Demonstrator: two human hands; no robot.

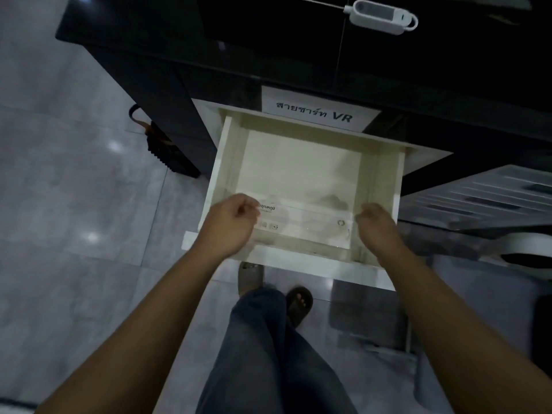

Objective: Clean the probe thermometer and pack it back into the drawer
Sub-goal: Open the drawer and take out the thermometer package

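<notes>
A white box (301,222) is seen in the open drawer (222,162); it is flanked by the left hand (230,225), loosely curled, and the right hand (378,227), fingers hidden.

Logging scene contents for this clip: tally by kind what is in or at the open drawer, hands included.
Open white drawer: 1
Flat white box lying in the drawer: 1
Paper label above the drawer: 1
Hands, left hand and right hand: 2
Total: 5

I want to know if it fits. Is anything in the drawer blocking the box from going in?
Nothing visible blocks it. The white drawer is pulled open, and the flat white box already lies at its front end, between the left hand and right hand. The rest of the drawer floor looks bare.
</notes>
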